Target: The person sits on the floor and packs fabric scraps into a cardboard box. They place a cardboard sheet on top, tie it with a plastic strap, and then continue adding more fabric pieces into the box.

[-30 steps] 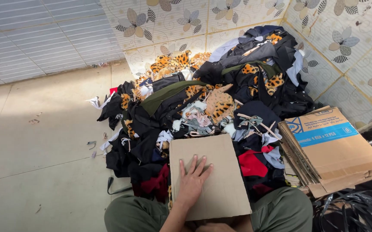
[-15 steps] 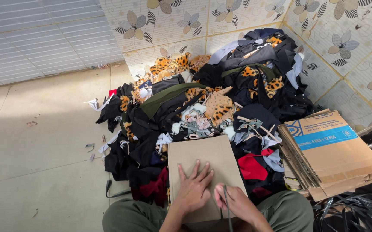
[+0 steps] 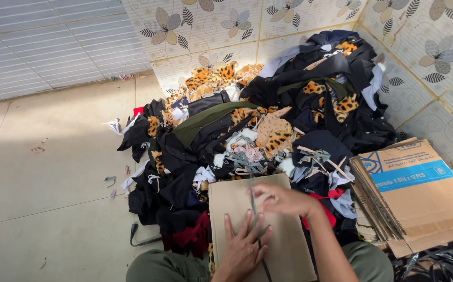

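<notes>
A flat brown cardboard sheet (image 3: 284, 250) lies across my lap. My left hand (image 3: 243, 246) rests flat on it with the fingers spread, pressing near a thin dark strip (image 3: 254, 211) that runs lengthwise along the sheet. My right hand (image 3: 283, 199) is at the sheet's far edge, fingers pinched on the strip's upper end. Just beyond the cardboard rises a big pile of fabric scraps (image 3: 247, 130), mostly black with leopard-print, green, red and white pieces.
A stack of flattened cardboard boxes (image 3: 420, 198) with a blue label lies at my right. Flower-patterned tiled walls (image 3: 210, 26) close the corner behind the pile. The beige tiled floor (image 3: 48, 183) at left carries small scraps. Black strapping (image 3: 440, 263) lies at bottom right.
My right hand has come into view and moved up along the cardboard to its far edge, drawing the dark strip over the sheet. The left hand stays pressed flat on the cardboard.
</notes>
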